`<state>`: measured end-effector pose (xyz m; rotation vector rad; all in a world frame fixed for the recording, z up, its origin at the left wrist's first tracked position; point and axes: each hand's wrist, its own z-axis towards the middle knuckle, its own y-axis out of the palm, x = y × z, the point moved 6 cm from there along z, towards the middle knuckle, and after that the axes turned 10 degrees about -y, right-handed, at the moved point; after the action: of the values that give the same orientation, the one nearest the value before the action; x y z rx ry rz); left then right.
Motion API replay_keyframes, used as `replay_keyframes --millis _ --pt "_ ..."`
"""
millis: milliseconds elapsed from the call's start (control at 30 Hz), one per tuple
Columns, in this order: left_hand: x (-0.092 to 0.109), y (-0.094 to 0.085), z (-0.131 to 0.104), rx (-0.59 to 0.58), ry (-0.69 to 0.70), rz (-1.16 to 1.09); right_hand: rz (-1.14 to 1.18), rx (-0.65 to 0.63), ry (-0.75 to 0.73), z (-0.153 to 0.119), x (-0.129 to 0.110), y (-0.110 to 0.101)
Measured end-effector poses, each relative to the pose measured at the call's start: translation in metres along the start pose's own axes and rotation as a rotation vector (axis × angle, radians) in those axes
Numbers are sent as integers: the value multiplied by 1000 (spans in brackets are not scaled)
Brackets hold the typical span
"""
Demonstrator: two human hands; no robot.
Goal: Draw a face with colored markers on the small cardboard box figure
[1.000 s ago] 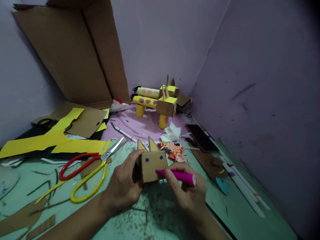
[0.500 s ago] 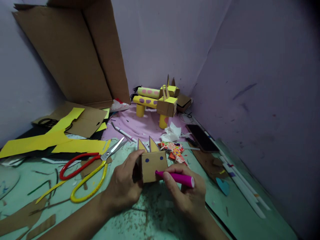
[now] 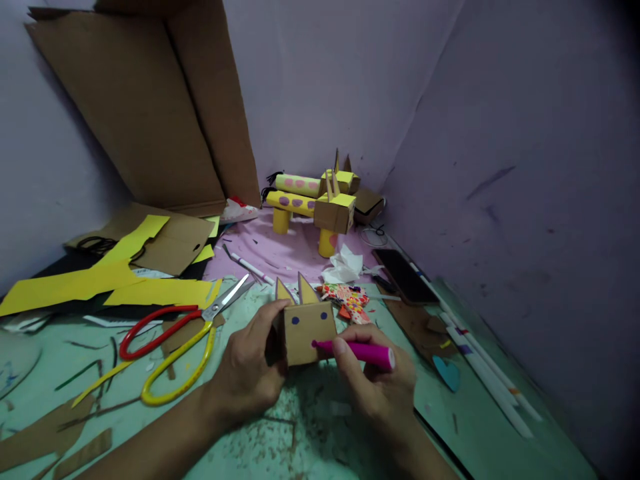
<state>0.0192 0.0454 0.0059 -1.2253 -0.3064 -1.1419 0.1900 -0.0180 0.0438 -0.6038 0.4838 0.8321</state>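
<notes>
My left hand (image 3: 255, 363) is closed around the left side of a small cardboard box (image 3: 303, 343), whose front face bears two dark blue dots. Two pointed ears (image 3: 307, 289) with yellow inside rise from the back of its top. In my right hand (image 3: 380, 380) is a magenta marker (image 3: 365, 354), held between thumb and fingers. Its tip rests on or right at a small purple spot low on the box's front; I cannot tell whether it touches. A piece of flowery patterned paper (image 3: 350, 301) lies just behind the box.
Red-and-yellow scissors (image 3: 210, 312) lie partly spread at left, beside yellow paper strips (image 3: 65, 287) and cardboard scraps (image 3: 45, 430). Behind stand giraffe-like cardboard figures (image 3: 334, 215). A phone (image 3: 407, 275), white-barrelled markers (image 3: 483, 373) and a blue heart (image 3: 447, 373) are at right. A large carton (image 3: 135, 107) stands back left.
My right hand and the marker have shifted slightly to the right. The box has moved a touch the same way, still in my left hand.
</notes>
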Motion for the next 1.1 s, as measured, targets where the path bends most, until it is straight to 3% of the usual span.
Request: replay_keyframes --millis 467,667,867,1100 --pt "0 0 -1 2 -2 -21 75 20 -62 3 -8 1" --pt "-5 1 1 -27 -61 -31 238 279 143 -8 13 -12" --pt "-5 0 1 -29 -54 -37 120 234 52 -4 13 -12" --pt "-11 4 6 -88 -273 -247 212 260 120 3 11 -11"
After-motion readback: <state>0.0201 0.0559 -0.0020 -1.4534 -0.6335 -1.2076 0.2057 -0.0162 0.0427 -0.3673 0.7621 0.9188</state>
